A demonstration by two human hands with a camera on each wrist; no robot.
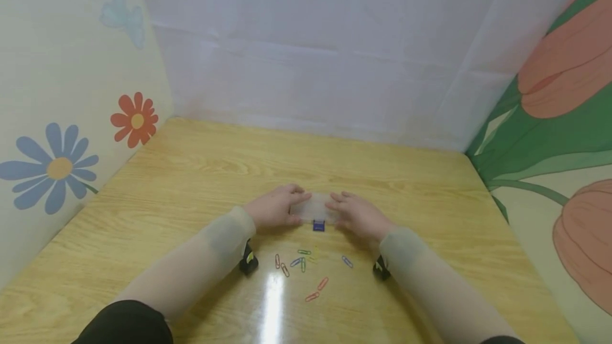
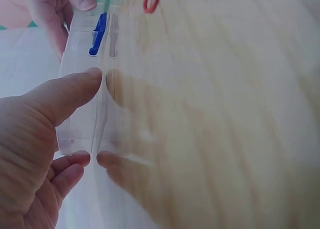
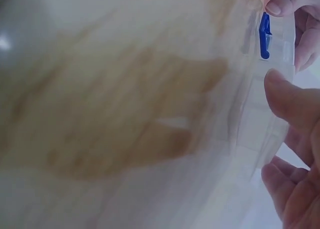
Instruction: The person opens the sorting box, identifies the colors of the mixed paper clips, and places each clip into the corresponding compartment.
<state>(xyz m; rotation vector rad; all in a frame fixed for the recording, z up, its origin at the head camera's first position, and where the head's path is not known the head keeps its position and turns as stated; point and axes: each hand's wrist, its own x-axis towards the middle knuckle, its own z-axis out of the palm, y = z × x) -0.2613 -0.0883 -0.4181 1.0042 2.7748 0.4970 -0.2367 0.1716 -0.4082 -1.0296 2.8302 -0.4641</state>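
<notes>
A clear plastic box [image 1: 314, 207] with a blue latch [image 1: 319, 225] on its front side lies on the table between both hands. My left hand [image 1: 276, 208] grips its left end, the thumb on the front wall and the other fingers around the end, as the left wrist view shows. At the opposite end my right hand [image 1: 362, 216] holds the box the same way, its thumb [image 3: 280, 91] against the front wall near the latch. Through the cloudy plastic, no contents can be made out.
Several coloured paper clips lie loose in front of the box: dark red [image 1: 277, 261], green [image 1: 304, 252], yellow [image 1: 313, 259], blue [image 1: 347, 261] and red [image 1: 323, 283]. The wooden table [image 1: 215, 163] meets a white cloth backdrop [image 1: 311, 68] and flower-printed side panels.
</notes>
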